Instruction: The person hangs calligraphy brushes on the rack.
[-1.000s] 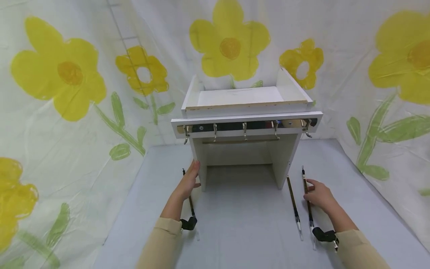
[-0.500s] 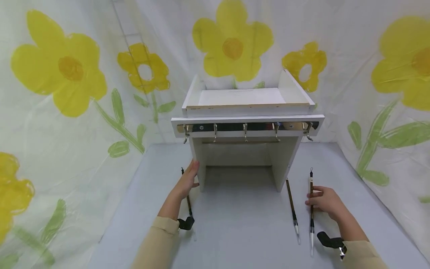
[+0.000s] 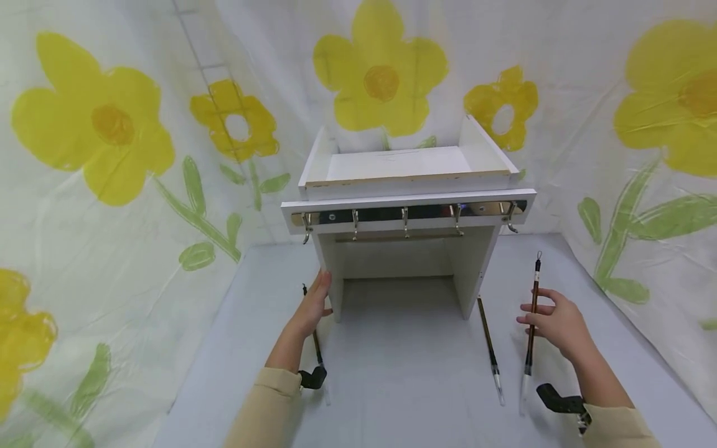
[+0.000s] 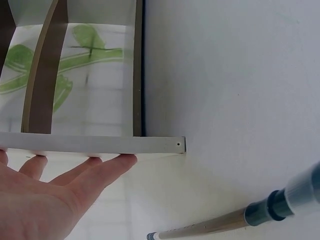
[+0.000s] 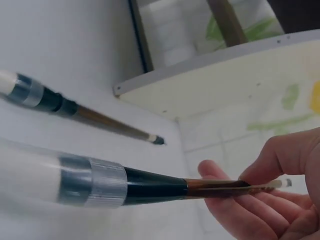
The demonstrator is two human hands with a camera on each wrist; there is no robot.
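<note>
A small white wooden shelf unit (image 3: 476,267) stands on the table in the head view, an upper tray on top and a rail of metal hooks (image 3: 406,214) across its front. My left hand (image 3: 309,310) rests its fingertips on the outer face of the left side panel; the left wrist view shows these fingers (image 4: 102,172) nearly straight. To the right of the unit, my right hand (image 3: 562,323) pinches a calligraphy brush (image 3: 529,356) by its brown handle, hanging loop upward. Its white bristle end, with a clear cap, points toward me in the right wrist view.
A second calligraphy brush (image 3: 489,339) lies by the unit's right panel. Another brush (image 3: 317,345) lies at the left, partly under my left forearm. A white cloth with yellow flowers (image 3: 383,84) hangs behind and at both sides of the pale table (image 3: 414,379).
My right hand has closed on the brush, raised it from the table and carried it slightly right, tilting it upright. My left hand stays at the side panel.
</note>
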